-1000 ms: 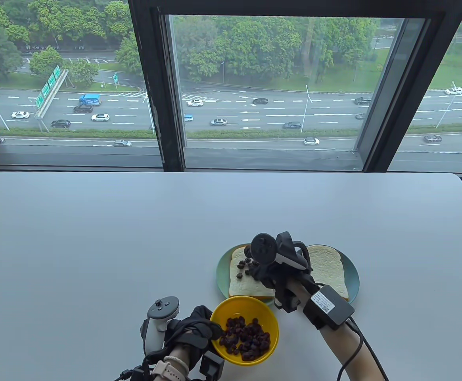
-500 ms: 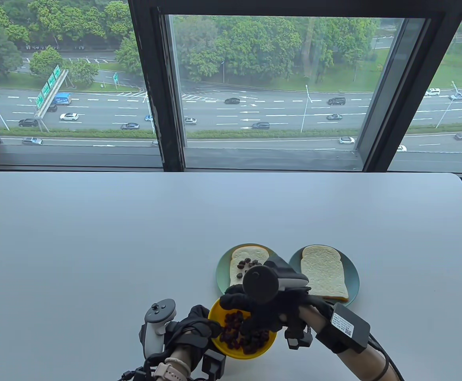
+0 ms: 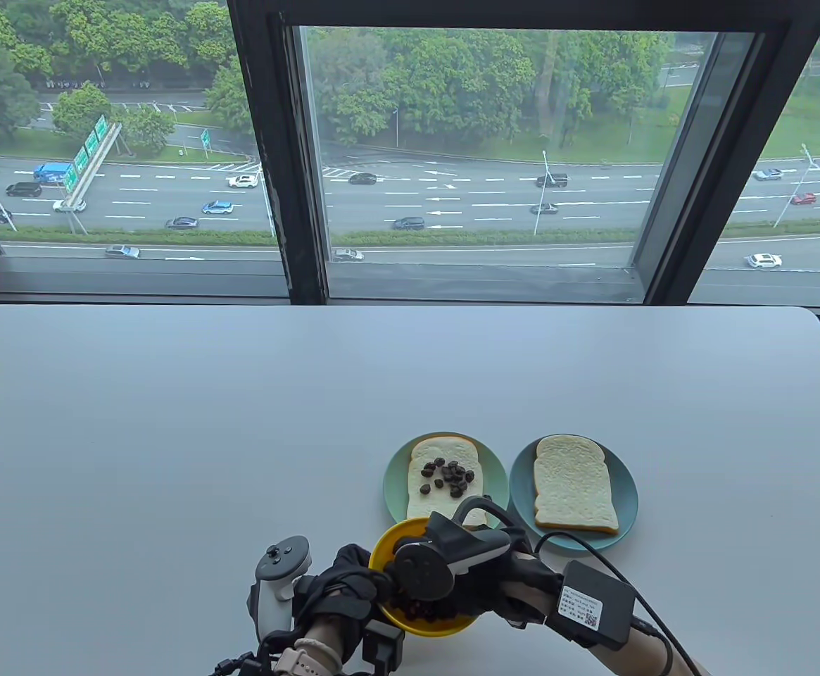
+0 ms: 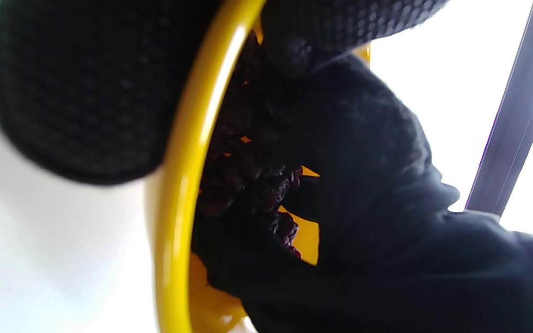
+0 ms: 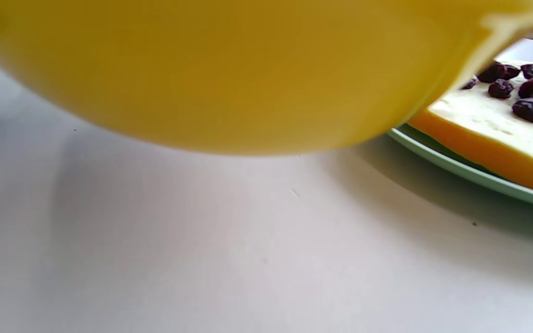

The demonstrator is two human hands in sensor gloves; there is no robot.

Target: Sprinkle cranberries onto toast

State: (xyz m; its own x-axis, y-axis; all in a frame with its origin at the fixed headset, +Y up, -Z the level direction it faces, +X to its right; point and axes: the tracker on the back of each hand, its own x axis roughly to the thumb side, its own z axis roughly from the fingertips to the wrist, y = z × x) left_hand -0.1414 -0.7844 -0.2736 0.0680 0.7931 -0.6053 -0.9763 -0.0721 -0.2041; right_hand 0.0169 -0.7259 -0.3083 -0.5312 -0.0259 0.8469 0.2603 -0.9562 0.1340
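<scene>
Left hand (image 3: 343,588), at the near-left rim of the yellow bowl (image 3: 386,546), fingers curled over the edge, thumb outside, steadying the vessel; confirmed in the left wrist view, glove on both sides of the rim. Bowl light and smooth-walled, likely to slide on the table (image 3: 170,436) unless held so. Right hand (image 3: 483,574), just to the right, fingers dipped into the bowl among the cranberries (image 3: 417,611); degree of closure and any fruit pinched not discernible, fingers hidden beneath the tracker. Cranberries: small, light, soft, probably slightly tacky; best gathered as a loose fingertip pinch from the heap, released by rubbing the fingers apart. Beyond the right hand, near toast (image 3: 443,484) on the green plate (image 3: 393,486), already bearing a scatter of cranberries; touching distance from the bowl's far rim. Farther to the right, second toast (image 3: 573,482) on the blue plate (image 3: 628,493), bare. Toast soft, crumbly; no need to touch, only to drop from above.
</scene>
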